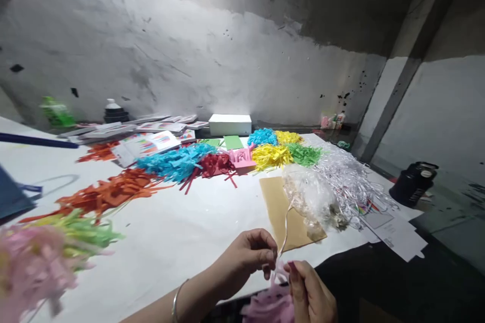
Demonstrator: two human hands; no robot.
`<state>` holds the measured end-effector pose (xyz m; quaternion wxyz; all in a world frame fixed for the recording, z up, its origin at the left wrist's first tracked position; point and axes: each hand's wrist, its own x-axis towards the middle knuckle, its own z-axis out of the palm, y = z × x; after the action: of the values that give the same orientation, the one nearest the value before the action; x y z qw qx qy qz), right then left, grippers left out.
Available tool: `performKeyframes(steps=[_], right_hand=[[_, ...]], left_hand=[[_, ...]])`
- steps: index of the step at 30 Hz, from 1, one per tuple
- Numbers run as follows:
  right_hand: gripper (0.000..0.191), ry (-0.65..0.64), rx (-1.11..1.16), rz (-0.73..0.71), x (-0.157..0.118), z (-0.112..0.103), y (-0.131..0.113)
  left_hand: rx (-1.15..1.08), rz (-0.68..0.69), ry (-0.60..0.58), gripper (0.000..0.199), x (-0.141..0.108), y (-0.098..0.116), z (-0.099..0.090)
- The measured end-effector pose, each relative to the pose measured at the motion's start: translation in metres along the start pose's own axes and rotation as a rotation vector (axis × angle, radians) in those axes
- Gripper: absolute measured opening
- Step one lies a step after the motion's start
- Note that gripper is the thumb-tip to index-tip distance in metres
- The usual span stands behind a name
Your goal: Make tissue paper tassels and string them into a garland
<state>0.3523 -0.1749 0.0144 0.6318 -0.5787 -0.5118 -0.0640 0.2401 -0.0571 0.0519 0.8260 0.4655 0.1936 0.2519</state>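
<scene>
My left hand (250, 257), with a bangle on its wrist, reaches in over the table's front edge. Its thumb and fingers are closed on a thin white ribbon (285, 227). The ribbon trails up toward a crumpled clear plastic bag (312, 189). Close beside it, my right hand (312, 292) is closed on the top of a pink paper tassel (270, 305), whose strips hang below the table edge. The ribbon meets the pale pink top of the tassel between both hands. Fingers partly hide this joint, so I cannot tell if it is knotted.
Orange (113, 189), blue (176, 161), red (216, 164), yellow (271, 156) and green (304, 153) tassels lie across the white table. Cardboard (275, 202) lies under the bag, beside silvery ribbon (343, 171). A white box (230, 124) stands behind; a black bottle (413, 184) is at right.
</scene>
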Motion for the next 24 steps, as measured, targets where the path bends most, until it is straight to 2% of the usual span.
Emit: performKeyframes(steps=[3,5,8,10,16,20,24], right_hand=[[0.028,-0.129,-0.002,-0.043,0.004,0.023,-0.010],[0.029,-0.200,-0.022,-0.050,0.001,0.035,-0.012],[0.033,-0.260,-0.020,-0.021,-0.010,0.048,-0.007],[0.036,-0.293,-0.017,0.010,-0.020,0.054,-0.002],[0.038,-0.340,-0.009,0.037,-0.036,0.064,0.009],[0.039,-0.373,-0.011,0.078,-0.040,0.062,0.014],[0.040,-0.410,-0.021,0.149,-0.044,0.059,0.016]], left_hand=[[-0.020,0.031,0.209,0.038,-0.006,-0.001,-0.032],[0.005,0.056,0.307,0.040,-0.007,0.002,-0.057],[0.070,0.054,0.376,0.042,-0.011,0.005,-0.090],[0.117,0.049,0.393,0.043,-0.017,0.006,-0.105],[0.357,0.102,0.413,0.036,-0.030,0.013,-0.127],[0.553,0.161,0.427,0.026,-0.031,0.013,-0.137],[0.696,0.143,0.426,0.013,-0.029,0.009,-0.143]])
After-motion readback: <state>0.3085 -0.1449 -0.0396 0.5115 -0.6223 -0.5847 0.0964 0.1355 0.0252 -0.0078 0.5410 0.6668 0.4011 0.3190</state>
